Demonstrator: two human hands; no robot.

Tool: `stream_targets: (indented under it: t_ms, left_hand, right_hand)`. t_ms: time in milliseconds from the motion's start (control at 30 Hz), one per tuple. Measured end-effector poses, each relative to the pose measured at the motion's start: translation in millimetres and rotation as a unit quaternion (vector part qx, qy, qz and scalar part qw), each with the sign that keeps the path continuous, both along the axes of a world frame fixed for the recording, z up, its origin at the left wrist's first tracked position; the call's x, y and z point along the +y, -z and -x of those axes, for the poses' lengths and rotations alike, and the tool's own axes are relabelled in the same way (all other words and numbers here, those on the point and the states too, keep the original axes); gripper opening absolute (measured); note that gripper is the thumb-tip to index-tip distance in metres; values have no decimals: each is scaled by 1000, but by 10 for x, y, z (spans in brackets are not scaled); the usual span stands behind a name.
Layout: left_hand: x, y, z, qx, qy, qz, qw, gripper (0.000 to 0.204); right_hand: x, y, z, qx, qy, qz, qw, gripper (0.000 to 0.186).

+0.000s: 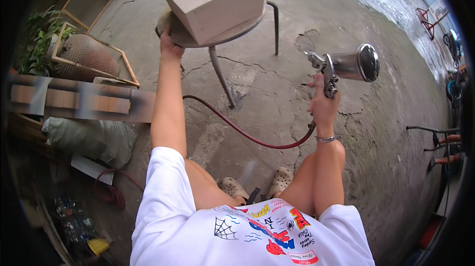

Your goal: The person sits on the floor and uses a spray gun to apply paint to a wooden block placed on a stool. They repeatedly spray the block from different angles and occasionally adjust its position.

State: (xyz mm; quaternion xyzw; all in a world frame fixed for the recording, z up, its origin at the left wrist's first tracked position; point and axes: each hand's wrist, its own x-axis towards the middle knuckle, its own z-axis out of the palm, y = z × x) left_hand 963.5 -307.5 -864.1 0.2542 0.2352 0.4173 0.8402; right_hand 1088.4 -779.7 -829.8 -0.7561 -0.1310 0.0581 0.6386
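Note:
An off-white box (213,1) with flat, angled sides rests on a round-topped metal stool (228,34) ahead of me. My left hand (169,44) grips the near left rim of the stool's seat, just beside the box; some of its fingers are hidden by the rim. Out to the right, my right hand (325,100) is wrapped round the handle of a metal spray gun (326,70). The gun's shiny cup (356,63) sticks out to the right, and its nozzle end points left toward the stool. A dark red air hose (247,137) runs from below the handle.
Wooden frames (94,53) lean by a large clay pot (84,56) and plants at the left. Below them lie a plank stack (81,99) and a grey-green sack (91,137). The concrete floor (381,152) is cracked. Another person's legs (448,150) show at the far right.

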Motion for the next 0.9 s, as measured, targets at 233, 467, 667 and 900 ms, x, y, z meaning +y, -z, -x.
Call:
stream_targets:
  t_ms: [233,467,667,900]
  left_hand:
    - [-249,16,-47,7,-72,-35,997,49]
    - [-1257,-188,-126,-68,-189,-47,978,50]
    - [-1661,-317,-366,-134,-338,52,930,55]
    - [-1877,-347,-925,-32,-454,65,888,61]
  right_hand:
    - [-230,16,-42,12,-2,20,1000,42]
    - [-336,2,-64,21,10,-9,1000,41]
    - [-450,-48,-64,12,12,6,1000,39]
    - [-484,-61,-78,23,10,12,1000,38]
